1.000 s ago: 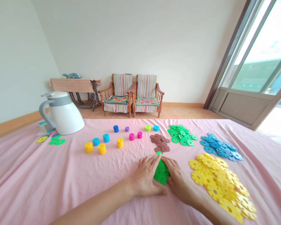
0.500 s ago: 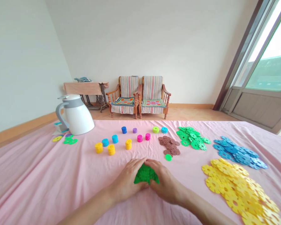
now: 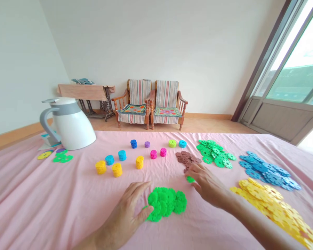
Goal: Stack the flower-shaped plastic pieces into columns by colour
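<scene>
A flat pile of bright green notched discs (image 3: 167,201) lies on the pink cloth in front of me. My left hand (image 3: 129,208) rests at the pile's left side, fingers apart, its thumb over the edge discs. Farther right, my right hand (image 3: 205,182) reaches over a single green disc (image 3: 190,179), fingers bent downward and thumb apart from them; the disc is partly hidden. Just beyond that hand lies a brown disc pile (image 3: 186,159).
Short yellow (image 3: 117,170), blue (image 3: 122,155) and pink stacks (image 3: 153,154) stand mid-table. Green (image 3: 214,151), blue (image 3: 268,168) and yellow disc piles (image 3: 279,208) lie to the right. A white jug (image 3: 71,123) stands at left, beside loose discs (image 3: 62,157).
My hands have parted from around the green pile, which now lies uncovered and spread wider. The right hand has moved forward and right to the lone green disc. The view has shifted slightly.
</scene>
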Motion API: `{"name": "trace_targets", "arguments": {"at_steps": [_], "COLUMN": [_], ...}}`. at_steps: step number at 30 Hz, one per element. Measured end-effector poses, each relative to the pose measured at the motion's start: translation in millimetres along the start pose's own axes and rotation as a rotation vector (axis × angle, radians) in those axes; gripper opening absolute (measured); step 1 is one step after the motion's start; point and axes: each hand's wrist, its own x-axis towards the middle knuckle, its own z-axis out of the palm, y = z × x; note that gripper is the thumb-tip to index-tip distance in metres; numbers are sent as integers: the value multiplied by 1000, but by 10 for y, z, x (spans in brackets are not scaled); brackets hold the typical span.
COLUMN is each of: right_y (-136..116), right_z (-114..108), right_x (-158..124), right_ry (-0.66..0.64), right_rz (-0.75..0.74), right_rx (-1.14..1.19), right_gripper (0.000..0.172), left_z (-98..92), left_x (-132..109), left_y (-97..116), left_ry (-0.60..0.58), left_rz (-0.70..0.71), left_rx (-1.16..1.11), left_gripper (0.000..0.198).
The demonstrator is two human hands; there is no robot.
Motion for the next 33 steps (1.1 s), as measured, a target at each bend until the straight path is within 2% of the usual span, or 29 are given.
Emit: {"name": "trace_targets", "arguments": {"at_steps": [6,11,16,24,30,33], "right_y": [-11,17,58,16,35,23], "right_z": [-11,56,136,57,146,149], "right_x": [35,-75,-91,-62,-93,-55], "right_ry": [-9,91,66,-29,0,52], "right_rz": [-7,93,185,232,284,257], "right_rx": [14,77,112,128,94,150], "right_gripper": [20,24,15,9,13,14], "left_z": [-31,-70,-112,-138,-135,-130], "left_x": [-71,-49,-2,4,7,1], "left_y": [-34,23,30,40,32,38], "left_ry": [10,-80,-149,-156,-137,-122], "left_rz": [-49,-34,-2,17,33,27], "left_rx": [-12,-30,-34,-47,-61,-69], "left_gripper": [43,39,36,34,34,35]}}
